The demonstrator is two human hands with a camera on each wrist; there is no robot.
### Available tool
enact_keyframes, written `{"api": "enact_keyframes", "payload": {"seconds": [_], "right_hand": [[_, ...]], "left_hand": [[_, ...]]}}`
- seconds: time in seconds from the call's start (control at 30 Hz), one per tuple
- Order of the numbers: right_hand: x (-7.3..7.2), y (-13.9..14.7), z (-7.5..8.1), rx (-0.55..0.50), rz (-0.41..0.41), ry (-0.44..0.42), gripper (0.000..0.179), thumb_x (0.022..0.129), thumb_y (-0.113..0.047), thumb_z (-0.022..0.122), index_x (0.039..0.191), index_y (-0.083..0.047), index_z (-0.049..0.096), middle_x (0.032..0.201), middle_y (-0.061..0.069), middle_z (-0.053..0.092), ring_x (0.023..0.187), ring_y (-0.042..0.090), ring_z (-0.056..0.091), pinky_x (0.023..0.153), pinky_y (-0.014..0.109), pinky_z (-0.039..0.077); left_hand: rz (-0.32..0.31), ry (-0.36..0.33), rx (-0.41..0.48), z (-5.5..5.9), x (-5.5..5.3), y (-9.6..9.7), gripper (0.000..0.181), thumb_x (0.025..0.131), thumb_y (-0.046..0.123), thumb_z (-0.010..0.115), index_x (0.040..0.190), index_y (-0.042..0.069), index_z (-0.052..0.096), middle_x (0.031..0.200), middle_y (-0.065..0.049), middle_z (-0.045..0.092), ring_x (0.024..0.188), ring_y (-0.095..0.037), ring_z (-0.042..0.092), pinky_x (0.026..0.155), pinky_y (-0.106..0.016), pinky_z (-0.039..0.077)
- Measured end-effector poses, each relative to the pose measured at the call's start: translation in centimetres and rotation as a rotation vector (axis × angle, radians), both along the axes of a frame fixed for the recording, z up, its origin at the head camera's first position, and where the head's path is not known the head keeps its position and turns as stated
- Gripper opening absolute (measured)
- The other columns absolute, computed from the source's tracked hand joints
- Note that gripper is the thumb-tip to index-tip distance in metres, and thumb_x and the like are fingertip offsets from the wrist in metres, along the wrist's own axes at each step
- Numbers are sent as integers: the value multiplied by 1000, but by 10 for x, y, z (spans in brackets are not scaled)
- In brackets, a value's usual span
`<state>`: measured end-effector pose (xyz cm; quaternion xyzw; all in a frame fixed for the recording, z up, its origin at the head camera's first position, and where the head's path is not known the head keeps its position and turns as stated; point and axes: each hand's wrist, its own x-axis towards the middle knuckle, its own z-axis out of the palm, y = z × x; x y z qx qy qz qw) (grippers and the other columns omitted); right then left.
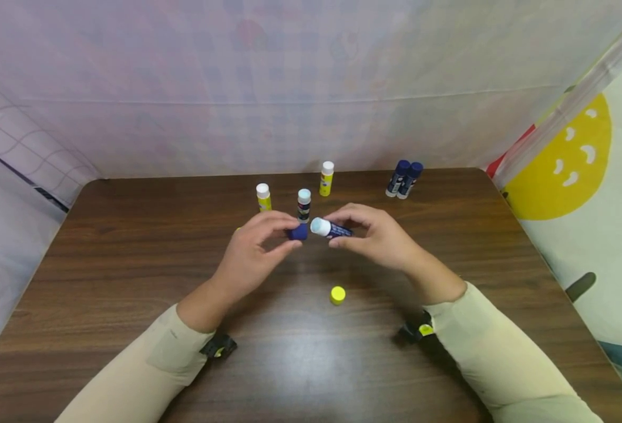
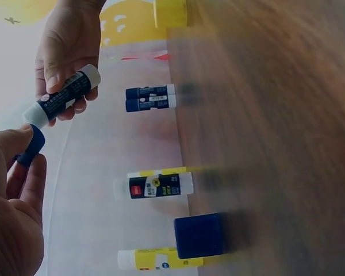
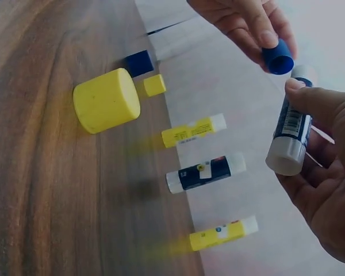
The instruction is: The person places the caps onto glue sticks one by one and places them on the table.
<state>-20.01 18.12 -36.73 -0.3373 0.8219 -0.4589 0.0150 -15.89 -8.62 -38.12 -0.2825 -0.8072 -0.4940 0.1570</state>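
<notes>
Brown, wood-grained table (image 1: 131, 252); navy glue sticks (image 1: 408, 181) near its far right corner; yellow, white-topped stick (image 1: 326, 181) by its far edge; held stick (image 1: 338, 230) navy and white; held cap (image 1: 298, 232) blue.

Pale, faintly checked curtain (image 1: 300, 76) behind a brown wood-grain table (image 1: 115, 264)

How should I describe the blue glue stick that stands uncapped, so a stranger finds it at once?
On the brown table, look just beyond the left hand and right hand. There the blue glue stick stands, with a yellow glue stick on either side. Unlike those, its label is dark blue; unlike the blue pair farther right, it has no cap.
</notes>
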Motion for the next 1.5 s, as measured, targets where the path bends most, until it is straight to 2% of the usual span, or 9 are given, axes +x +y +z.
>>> {"api": "enact_keyframes", "payload": {"seconds": [0.13,0.27,0.57,0.8,0.97,1.23,1.5], "right_hand": [[1,0,2,10,45,42,35,88,-8,83,121,-12,74,113,-1,74,102,13,67,88,27,59],[4,0,5,23,71,80,36,88,-8,83,122,-12,74,114,-2,74,100,12,66,81,28,57],[9,0,11,45,89,49,37,89,-8,82,125,-12,74,116,-2,74,103,13,68,86,32,59],[10,0,10,40,114,106,38,88,-5,82,125,-9,73,115,2,74,102,14,68,85,26,58],[9,0,10,58,109,124,36,89,-7,82,124,-9,74,115,3,73,100,14,67,82,26,57],[10,-1,12,98,103,132,37,90,-10,82,126,-10,74,116,3,73,100,14,66,80,27,57],[11,-2,11,124,79,123,34,90,-13,82,123,-12,74,115,1,73,94,12,63,69,24,54]], "left_hand": [[-14,-20,1,3,3,0,29,89,6,82,117,4,74,122,-8,71,112,-20,68,93,-33,62],[-22,-11,-10,6,6,1,28,90,7,81,116,4,73,122,-8,70,111,-20,68,93,-34,62],[-45,11,5,7,10,3,28,89,4,81,116,3,73,122,-10,70,111,-21,68,93,-36,63],[-67,36,15,7,10,3,28,89,3,81,116,2,73,122,-10,69,113,-23,68,94,-33,62],[-68,44,-1,8,10,4,29,89,3,81,116,2,73,122,-11,70,113,-23,68,96,-30,61],[-77,10,-44,7,9,3,30,91,4,79,119,2,74,124,-10,68,116,-23,67,98,-31,61],[-100,-16,-50,7,8,4,32,91,3,79,122,0,73,124,-11,67,116,-24,67,98,-30,61]]}}
